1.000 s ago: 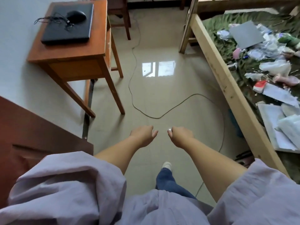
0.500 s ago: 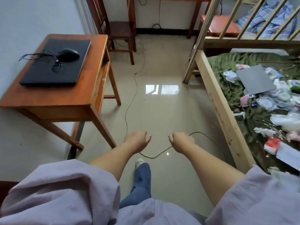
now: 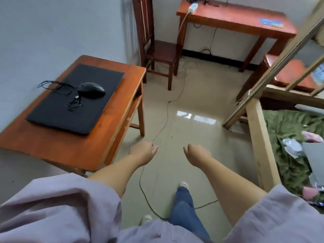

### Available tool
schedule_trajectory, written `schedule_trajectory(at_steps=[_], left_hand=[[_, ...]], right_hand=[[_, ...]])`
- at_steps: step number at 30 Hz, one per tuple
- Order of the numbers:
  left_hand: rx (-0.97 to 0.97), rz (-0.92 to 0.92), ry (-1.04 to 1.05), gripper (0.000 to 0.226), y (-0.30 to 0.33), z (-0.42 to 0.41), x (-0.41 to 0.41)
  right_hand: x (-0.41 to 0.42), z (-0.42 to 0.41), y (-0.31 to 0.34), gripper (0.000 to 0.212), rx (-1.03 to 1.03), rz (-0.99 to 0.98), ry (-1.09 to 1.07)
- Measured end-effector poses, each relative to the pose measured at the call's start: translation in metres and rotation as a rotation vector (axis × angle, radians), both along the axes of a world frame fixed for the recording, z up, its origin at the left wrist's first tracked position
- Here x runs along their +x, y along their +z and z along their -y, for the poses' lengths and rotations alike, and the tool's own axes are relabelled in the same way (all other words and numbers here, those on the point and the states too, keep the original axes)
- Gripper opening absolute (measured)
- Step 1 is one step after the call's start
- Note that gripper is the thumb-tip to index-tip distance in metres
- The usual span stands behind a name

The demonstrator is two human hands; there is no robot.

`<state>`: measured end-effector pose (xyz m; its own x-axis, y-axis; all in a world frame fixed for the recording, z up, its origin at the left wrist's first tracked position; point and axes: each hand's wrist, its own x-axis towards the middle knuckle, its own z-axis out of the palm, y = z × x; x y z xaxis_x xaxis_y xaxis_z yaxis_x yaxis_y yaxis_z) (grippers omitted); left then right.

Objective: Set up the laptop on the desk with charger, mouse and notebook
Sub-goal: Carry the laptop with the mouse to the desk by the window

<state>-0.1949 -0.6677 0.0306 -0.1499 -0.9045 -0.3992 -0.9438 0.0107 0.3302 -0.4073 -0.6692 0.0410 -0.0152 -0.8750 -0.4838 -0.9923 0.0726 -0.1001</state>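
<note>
A closed black laptop [image 3: 57, 109] lies on a small wooden desk [image 3: 73, 148] at the left, against the wall. On its lid rests a black wired mouse [image 3: 92, 90] with its cable [image 3: 57, 86] loosely coiled beside it. My left hand [image 3: 144, 152] hangs in front of me, just right of the desk's near corner, fingers curled, holding nothing. My right hand [image 3: 197, 154] is level with it, also loosely closed and empty. A flat grey notebook-like item [image 3: 313, 158] lies on the bed at the right edge, partly cut off. A white charger block [image 3: 192, 7] sits on the far desk.
A wooden chair [image 3: 157, 48] stands behind the small desk. A long red-brown desk [image 3: 235, 20] is at the back wall. A wooden bed frame [image 3: 261, 142] with green bedding and clutter lines the right. A thin cable [image 3: 157, 130] snakes across the tiled floor by my feet.
I have walked forward toward the small desk; it now sits closer and lower left. The far desk and chair have come into view. Both hands stay curled and empty.
</note>
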Motion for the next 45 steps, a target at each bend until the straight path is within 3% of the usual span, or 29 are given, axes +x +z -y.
schedule_trajectory(at_steps=[2, 6, 11, 20, 24, 29, 32, 37, 41, 45], left_hand=[[-0.003, -0.015, 0.100, 0.042, 0.000, 0.026, 0.010], [-0.038, -0.049, 0.370, 0.041, 0.001, 0.072, 0.034], [-0.057, 0.030, 0.682, 0.040, 0.009, 0.098, 0.061], [-0.169, 0.184, 1.190, 0.046, 0.034, 0.098, 0.151], [-0.153, 0.224, 1.398, 0.046, 0.029, 0.097, 0.210], [-0.091, 0.202, 1.556, 0.039, 0.014, 0.103, 0.258], [-0.042, 0.217, 1.631, 0.037, 0.012, 0.106, 0.273], [-0.013, 0.017, 1.880, 0.042, 0.005, 0.116, 0.286], [0.012, -0.017, 1.983, 0.047, -0.003, 0.119, 0.284], [0.023, 0.014, 2.041, 0.048, -0.004, 0.125, 0.286]], right_hand=[[0.008, 0.048, 0.000, 0.037, 0.005, 0.002, 0.089], [0.037, 0.142, 0.009, 0.015, 0.002, -0.063, 0.428], [0.087, 0.231, 0.030, 0.019, -0.064, -0.034, 0.718], [0.220, 0.323, 0.044, 0.030, -0.111, 0.098, 0.993], [0.281, 0.362, 0.042, 0.021, -0.182, 0.055, 1.129], [0.327, 0.401, 0.035, 0.026, -0.201, 0.021, 1.121], [0.348, 0.417, 0.029, 0.031, -0.177, 0.107, 0.982], [0.377, 0.428, 0.017, 0.037, -0.201, 0.102, 0.945], [0.396, 0.434, 0.011, 0.040, -0.229, 0.108, 0.912], [0.401, 0.439, -0.003, 0.041, -0.106, 0.208, 0.751]])
